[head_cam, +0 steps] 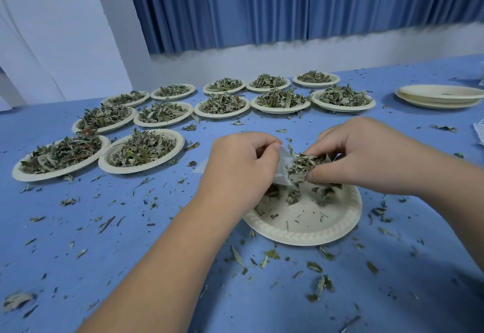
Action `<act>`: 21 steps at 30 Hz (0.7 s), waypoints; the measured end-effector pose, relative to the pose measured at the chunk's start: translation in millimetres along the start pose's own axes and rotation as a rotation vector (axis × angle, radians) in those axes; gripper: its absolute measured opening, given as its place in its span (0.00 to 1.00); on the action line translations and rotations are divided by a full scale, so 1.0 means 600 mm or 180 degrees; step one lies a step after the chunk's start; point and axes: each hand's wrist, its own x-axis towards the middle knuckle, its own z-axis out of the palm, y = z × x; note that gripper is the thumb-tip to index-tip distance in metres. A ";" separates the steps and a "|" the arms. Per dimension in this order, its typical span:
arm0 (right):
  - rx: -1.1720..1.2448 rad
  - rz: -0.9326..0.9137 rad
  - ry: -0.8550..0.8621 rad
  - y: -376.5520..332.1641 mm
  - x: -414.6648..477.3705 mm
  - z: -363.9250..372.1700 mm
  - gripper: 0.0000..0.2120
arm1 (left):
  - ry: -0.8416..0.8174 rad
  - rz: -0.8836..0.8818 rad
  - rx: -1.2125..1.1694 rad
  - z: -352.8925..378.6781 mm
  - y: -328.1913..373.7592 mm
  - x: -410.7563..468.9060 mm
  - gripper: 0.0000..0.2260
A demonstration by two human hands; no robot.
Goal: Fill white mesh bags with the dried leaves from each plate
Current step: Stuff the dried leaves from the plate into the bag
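— How are the hands set?

— Both reach forward from bare forearms and meet above the nearest plate. The left hand [241, 165] has its fingers curled, pinching the edge of a small white mesh bag [284, 167] and holding it up off the plate. The right hand [358, 154] has thumb and fingers closed round a clump of dried grey-green leaves [303, 166], pressed right against the bag.

— And the plate under them?

— A round cream paper plate [309, 233], mostly bare, with a few leaves left at its far side beneath the hands.

— What about the surface?

— A table under a blue cloth [157, 254], strewn with loose leaf scraps [264, 259]. To the left and behind sit twelve cream paper plates heaped with dried leaves [141, 150], in rough rows. At the far right stands a short stack of empty cream plates [440, 95].

— The room?

— A pleated blue curtain [288, 5] hangs behind the table, with a white wall [65, 31] to its left.
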 end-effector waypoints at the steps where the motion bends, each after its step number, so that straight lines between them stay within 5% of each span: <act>1: -0.0075 0.0019 0.0046 0.000 0.001 0.003 0.04 | -0.0049 0.0005 -0.0007 0.002 0.002 -0.001 0.08; 12: -0.1389 -0.0108 0.0095 -0.011 0.002 0.027 0.09 | -0.0109 -0.0042 -0.0083 0.019 0.010 -0.005 0.07; 15: -0.1435 -0.0084 0.0124 -0.019 0.001 0.028 0.03 | -0.0132 -0.0014 -0.0065 0.022 0.013 -0.007 0.07; 21: -0.1543 -0.0026 0.0235 -0.027 -0.002 0.034 0.07 | -0.0164 0.0071 0.0017 0.026 0.017 -0.009 0.09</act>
